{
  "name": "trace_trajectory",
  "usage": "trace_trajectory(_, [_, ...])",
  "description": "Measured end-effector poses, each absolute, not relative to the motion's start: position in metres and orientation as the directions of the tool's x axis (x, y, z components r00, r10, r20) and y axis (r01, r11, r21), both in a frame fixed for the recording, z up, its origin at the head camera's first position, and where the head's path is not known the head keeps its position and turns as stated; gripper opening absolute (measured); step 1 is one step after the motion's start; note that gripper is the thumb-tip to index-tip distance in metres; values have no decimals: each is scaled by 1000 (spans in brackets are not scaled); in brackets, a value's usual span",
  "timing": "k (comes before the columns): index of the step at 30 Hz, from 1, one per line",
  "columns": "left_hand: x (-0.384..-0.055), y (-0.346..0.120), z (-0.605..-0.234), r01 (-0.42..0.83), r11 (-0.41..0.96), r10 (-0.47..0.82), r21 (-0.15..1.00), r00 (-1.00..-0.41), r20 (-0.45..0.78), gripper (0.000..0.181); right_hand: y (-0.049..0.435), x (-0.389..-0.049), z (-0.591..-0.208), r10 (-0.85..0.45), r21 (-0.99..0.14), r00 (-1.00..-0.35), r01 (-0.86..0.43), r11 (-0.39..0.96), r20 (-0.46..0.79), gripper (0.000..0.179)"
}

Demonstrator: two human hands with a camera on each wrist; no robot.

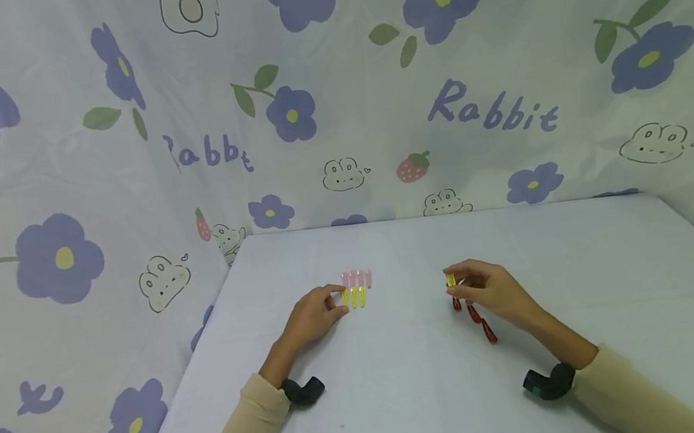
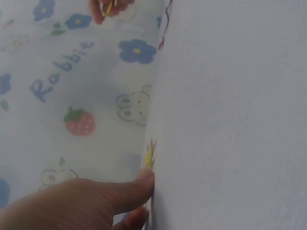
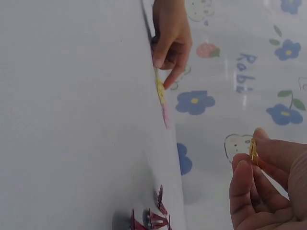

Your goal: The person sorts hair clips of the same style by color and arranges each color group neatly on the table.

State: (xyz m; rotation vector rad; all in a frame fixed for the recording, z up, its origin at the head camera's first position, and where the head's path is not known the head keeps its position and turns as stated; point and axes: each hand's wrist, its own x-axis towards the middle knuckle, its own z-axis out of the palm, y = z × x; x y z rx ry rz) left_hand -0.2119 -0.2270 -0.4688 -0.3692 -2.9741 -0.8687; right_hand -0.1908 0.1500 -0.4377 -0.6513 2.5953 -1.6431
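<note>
Three yellow hair clips (image 1: 353, 298) lie side by side on the white table. My left hand (image 1: 315, 313) has its index finger and thumb at the two ends of the leftmost one, pinching it low at the table. Just behind them is a row of several pink hair clips (image 1: 359, 277). My right hand (image 1: 492, 290) is raised off the table and pinches another yellow hair clip (image 3: 253, 151) between thumb and fingertips. Red hair clips (image 1: 489, 331) lie on the table below and beside this hand, which partly hides them in the head view.
A white cloth covers the table (image 1: 408, 397). Patterned curtains (image 1: 365, 99) with flowers and rabbits hang behind it and along its left side. A dark wrist camera (image 1: 304, 392) sits on the left wrist, and another wrist camera (image 1: 550, 382) on the right.
</note>
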Motion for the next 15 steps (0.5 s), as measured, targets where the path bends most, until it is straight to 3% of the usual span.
trace_trajectory(15, [-211,-227,-469,246,822,227,514,-969,101,42,103,-199,-435,-438,-913,-883,-308,266,170,38])
